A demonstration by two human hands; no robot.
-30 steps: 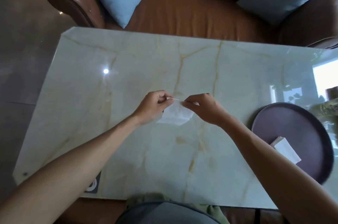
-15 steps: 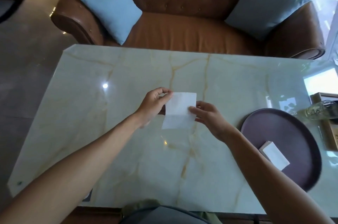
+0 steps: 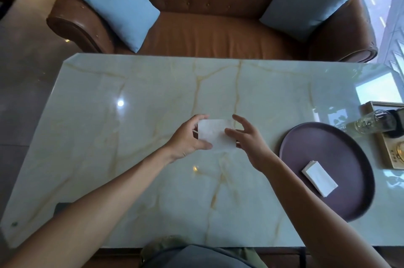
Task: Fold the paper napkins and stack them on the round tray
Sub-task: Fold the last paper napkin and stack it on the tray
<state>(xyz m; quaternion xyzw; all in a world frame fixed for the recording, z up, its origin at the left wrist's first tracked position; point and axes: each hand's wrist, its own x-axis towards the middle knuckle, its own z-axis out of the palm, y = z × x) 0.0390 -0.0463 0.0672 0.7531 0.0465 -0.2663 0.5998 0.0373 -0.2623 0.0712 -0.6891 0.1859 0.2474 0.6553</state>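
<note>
A white paper napkin (image 3: 215, 134) is held above the middle of the marble table. My left hand (image 3: 188, 139) grips its left edge, thumb underneath at the lower corner. My right hand (image 3: 246, 138) touches its right edge, thumb on the sheet and fingers spread behind it. On the right of the table lies the dark round tray (image 3: 341, 143). A small stack of folded white napkins (image 3: 319, 178) lies on the tray, toward its near right side.
The pale green marble table (image 3: 131, 136) fills the view. A glass bottle (image 3: 371, 122) and a box (image 3: 391, 154) stand at the far right edge beside the tray. A brown leather sofa (image 3: 209, 33) with blue cushions stands behind the table.
The napkin went from a crumpled piece pinched between both hands to a flat sheet held up. My right hand's fingers have spread, and the camera has tilted up.
</note>
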